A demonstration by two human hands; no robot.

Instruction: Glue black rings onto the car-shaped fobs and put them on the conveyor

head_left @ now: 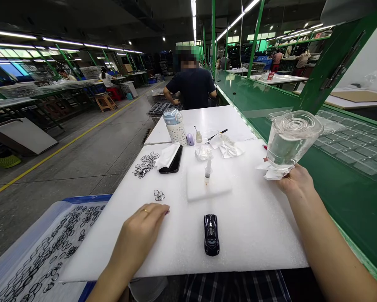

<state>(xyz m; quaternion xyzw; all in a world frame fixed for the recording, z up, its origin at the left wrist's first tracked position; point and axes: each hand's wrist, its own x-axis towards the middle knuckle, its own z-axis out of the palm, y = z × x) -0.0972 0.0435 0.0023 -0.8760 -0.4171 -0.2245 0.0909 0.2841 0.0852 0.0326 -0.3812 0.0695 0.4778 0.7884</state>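
Overhead strip lights (62, 42) shine bright — the frame's edges bow outward.

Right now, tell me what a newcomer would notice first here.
The clear glass vessel stands out at right, held up in the right hand over a white tissue. A glossy black toy car sits near the front of the white foam sheet, and a tray of black loops fills the lower left corner.

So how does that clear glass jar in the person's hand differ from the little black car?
The clear glass jar is see-through, while the black toy car is dark. The jar is held up, tilted, in the right hand on a tissue; the car lies flat on the white foam sheet. Both look smooth and shiny.
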